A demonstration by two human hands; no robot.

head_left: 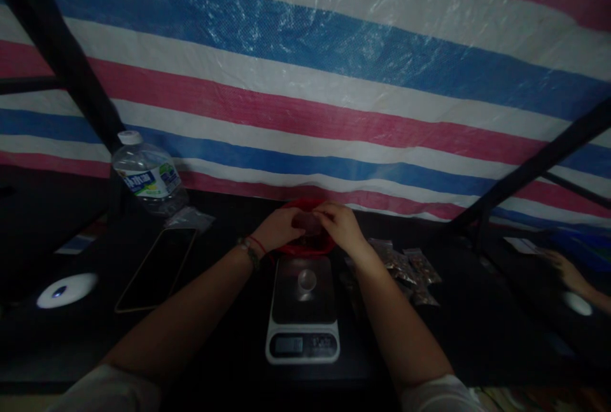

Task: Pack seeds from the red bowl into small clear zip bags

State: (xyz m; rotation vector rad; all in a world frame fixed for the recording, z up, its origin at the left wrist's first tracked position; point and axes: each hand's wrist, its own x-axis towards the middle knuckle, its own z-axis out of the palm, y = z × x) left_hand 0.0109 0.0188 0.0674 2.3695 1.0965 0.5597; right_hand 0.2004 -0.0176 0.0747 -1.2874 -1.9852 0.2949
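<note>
Over a red bowl [305,248] at the back of the table, my left hand [280,228] and my right hand [340,224] hold a small clear plastic bag [309,223] between them. My left fingers close on its left side, while the right thumb and fingers pinch its upper right edge. The bag's contents are too dark to make out. Just in front of the bowl stands a white kitchen scale [303,310] with a dark top plate. A small clear cup [306,281] rests on that plate.
Several filled zip bags [413,272] lie beyond my right forearm. To the left are a phone [157,269], a white oval device [67,290], an empty-looking plastic bag [193,218] and a large clear bottle [150,176]. Another person's hand [573,275] is at far right. Striped sheeting hangs behind.
</note>
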